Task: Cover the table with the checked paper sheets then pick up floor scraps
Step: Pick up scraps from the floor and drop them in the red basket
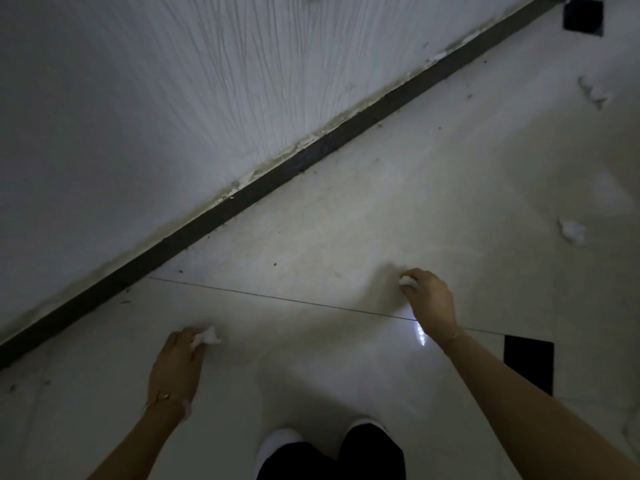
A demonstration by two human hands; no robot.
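The person bends over the pale tiled floor (311, 244), both hands low in the frame. The left hand (178, 358), lower left of centre, has its fingers curled round the first scrap (209, 336), a crumpled white wad that pokes out past the fingertips close to the tile. The right hand (431, 297), right of centre, pinches the second scrap (408, 281) in curled fingers at floor level; whether it is lifted clear I cannot tell. The third scrap (573, 232) lies loose near the right edge at mid-height, and the fourth scrap (596, 93) in the upper right, both well apart from either hand. No counter or checked sheet is in view, so this is probably the floor clean-up.

The scraps look like wadded thin paper: very light, soft, easily crushed, likely to tear. A gentle pinch across the bulk of each wad should hold it, whereas pulling a stray corner risks ripping it.
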